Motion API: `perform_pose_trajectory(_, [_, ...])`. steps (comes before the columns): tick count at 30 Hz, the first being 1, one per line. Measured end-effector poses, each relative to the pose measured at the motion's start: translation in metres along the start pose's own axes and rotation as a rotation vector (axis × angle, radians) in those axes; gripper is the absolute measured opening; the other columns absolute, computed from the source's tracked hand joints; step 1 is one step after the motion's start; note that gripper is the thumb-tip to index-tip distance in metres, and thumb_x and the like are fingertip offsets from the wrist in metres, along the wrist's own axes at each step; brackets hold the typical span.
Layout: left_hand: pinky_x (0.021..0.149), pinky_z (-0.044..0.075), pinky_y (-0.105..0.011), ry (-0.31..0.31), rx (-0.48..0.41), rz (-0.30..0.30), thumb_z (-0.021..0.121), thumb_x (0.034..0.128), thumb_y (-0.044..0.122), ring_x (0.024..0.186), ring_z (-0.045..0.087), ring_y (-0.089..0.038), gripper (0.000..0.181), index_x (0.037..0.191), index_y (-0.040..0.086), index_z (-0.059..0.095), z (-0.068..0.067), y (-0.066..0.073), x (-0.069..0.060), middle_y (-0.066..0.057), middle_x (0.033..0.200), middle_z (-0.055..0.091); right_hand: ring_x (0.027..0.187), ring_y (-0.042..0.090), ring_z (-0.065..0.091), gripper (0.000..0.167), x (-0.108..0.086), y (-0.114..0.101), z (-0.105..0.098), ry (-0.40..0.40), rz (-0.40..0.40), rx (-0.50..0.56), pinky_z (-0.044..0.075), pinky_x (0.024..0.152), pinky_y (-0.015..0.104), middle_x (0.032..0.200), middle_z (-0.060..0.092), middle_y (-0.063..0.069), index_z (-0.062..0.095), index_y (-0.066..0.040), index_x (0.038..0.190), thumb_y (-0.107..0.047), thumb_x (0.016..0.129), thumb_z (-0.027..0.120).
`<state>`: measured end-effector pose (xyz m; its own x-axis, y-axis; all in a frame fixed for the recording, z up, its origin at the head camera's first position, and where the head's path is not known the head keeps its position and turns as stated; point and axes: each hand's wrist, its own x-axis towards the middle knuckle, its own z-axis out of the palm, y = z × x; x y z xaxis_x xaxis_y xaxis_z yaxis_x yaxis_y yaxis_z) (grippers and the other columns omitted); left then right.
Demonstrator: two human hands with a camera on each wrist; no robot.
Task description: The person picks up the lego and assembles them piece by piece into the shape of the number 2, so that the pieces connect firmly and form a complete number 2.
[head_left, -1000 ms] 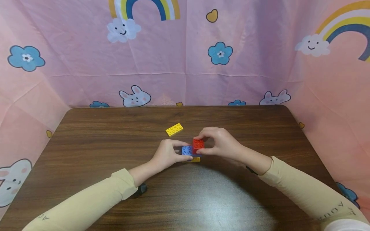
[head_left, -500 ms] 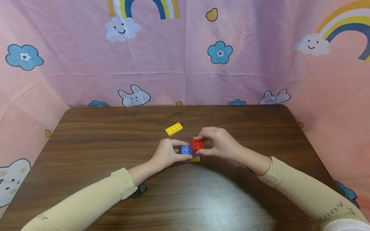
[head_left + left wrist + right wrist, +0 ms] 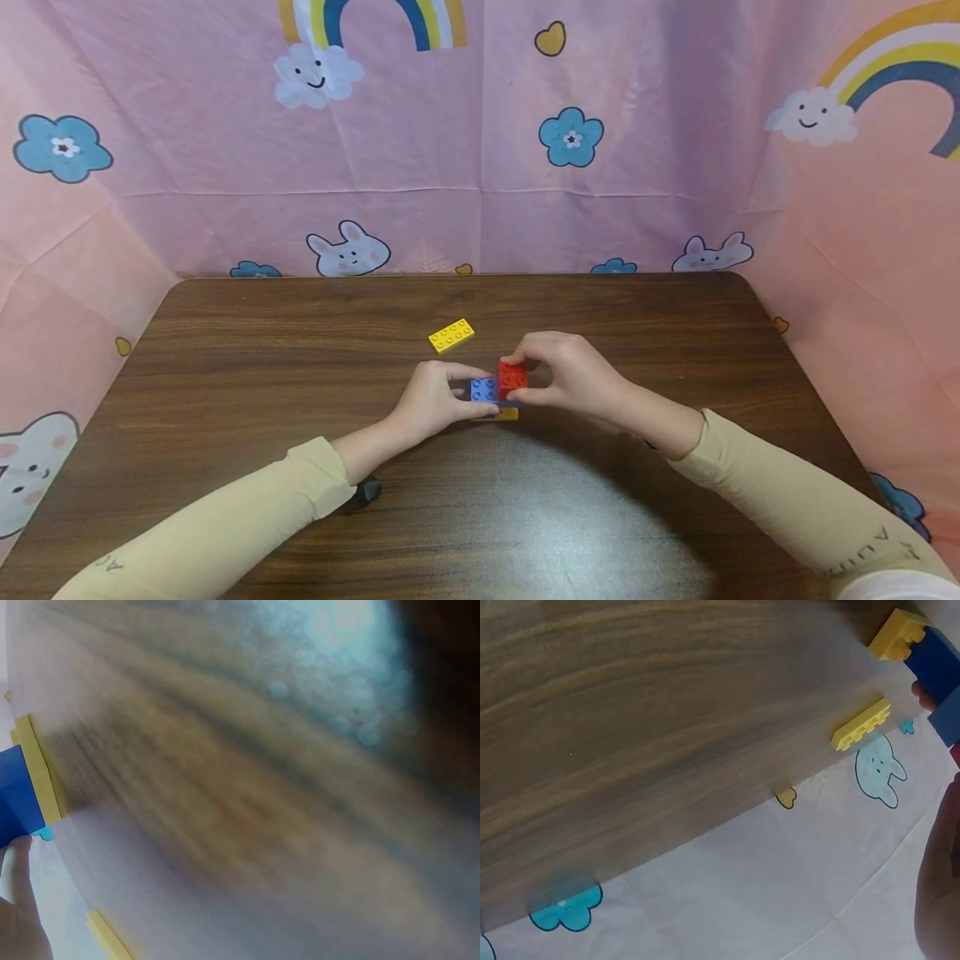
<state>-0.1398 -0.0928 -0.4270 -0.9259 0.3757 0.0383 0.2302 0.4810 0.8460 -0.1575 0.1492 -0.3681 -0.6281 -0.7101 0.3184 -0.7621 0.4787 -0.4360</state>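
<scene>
At the middle of the table, my left hand pinches a blue toy building brick between thumb and fingers. Under it lies a yellow brick piece, mostly covered. My right hand pinches a red brick, studs up, close against the blue brick's right side. The right wrist view shows a darker blue brick on the yellow piece, with a lighter blue brick above it. Whether the red brick is seated on the stack cannot be told.
Behind the hands, a loose yellow eight-stud plate lies on the brown wooden table. Patterned pink cloth surrounds the table's back and sides. A dark wrist-worn device shows beneath the left sleeve.
Both hands keep their grips on the bricks. The right hand and the red brick have shifted only very slightly.
</scene>
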Motion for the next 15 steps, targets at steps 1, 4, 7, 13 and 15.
perform_pose_trajectory(1, [0.087,0.067,-0.032,0.001,0.001,0.001,0.094,0.0823,0.018,0.108,0.077,-0.027,0.039,0.117,0.004,0.081,0.0000,-0.0001,0.0000,-0.014,0.116,0.081,0.090,0.013,0.073,0.036,0.0000,-0.0005,-0.0001,0.002,-0.013,-0.012,0.065,0.082,0.033,0.098,0.079,0.002,0.079,-0.007,0.109,-0.021,0.080,0.096])
perform_pose_trajectory(4, [0.088,0.067,-0.032,0.003,0.005,0.003,0.094,0.0821,0.018,0.108,0.077,-0.027,0.040,0.117,0.004,0.081,0.0000,-0.0006,0.0005,-0.014,0.116,0.081,0.089,0.013,0.072,0.036,0.0002,-0.0016,-0.0002,0.005,-0.037,-0.046,0.065,0.081,0.032,0.096,0.078,0.001,0.079,-0.007,0.109,-0.022,0.081,0.095])
perform_pose_trajectory(7, [0.088,0.067,-0.033,0.002,0.010,0.007,0.094,0.0825,0.019,0.108,0.077,-0.028,0.040,0.118,0.004,0.081,-0.0002,-0.0009,-0.0002,-0.014,0.116,0.081,0.089,0.013,0.071,0.036,0.0001,-0.0024,0.0000,0.003,-0.051,-0.073,0.065,0.082,0.032,0.096,0.078,0.001,0.079,-0.007,0.109,-0.023,0.081,0.095])
perform_pose_trajectory(13, [0.087,0.067,-0.033,0.003,0.005,0.012,0.094,0.0824,0.018,0.108,0.077,-0.028,0.040,0.117,0.003,0.081,-0.0004,-0.0004,-0.0004,-0.015,0.116,0.081,0.090,0.013,0.072,0.037,-0.0008,-0.0022,0.0009,0.017,-0.078,-0.082,0.065,0.082,0.032,0.096,0.078,0.001,0.079,-0.006,0.109,-0.024,0.081,0.096])
perform_pose_trajectory(15, [0.087,0.067,-0.033,0.004,0.003,0.010,0.094,0.0821,0.018,0.108,0.077,-0.028,0.040,0.117,0.003,0.081,-0.0002,-0.0003,-0.0001,-0.015,0.116,0.081,0.089,0.013,0.072,0.037,-0.0010,-0.0014,0.0013,0.024,-0.079,-0.072,0.065,0.081,0.031,0.096,0.078,0.001,0.079,-0.006,0.109,-0.023,0.080,0.096])
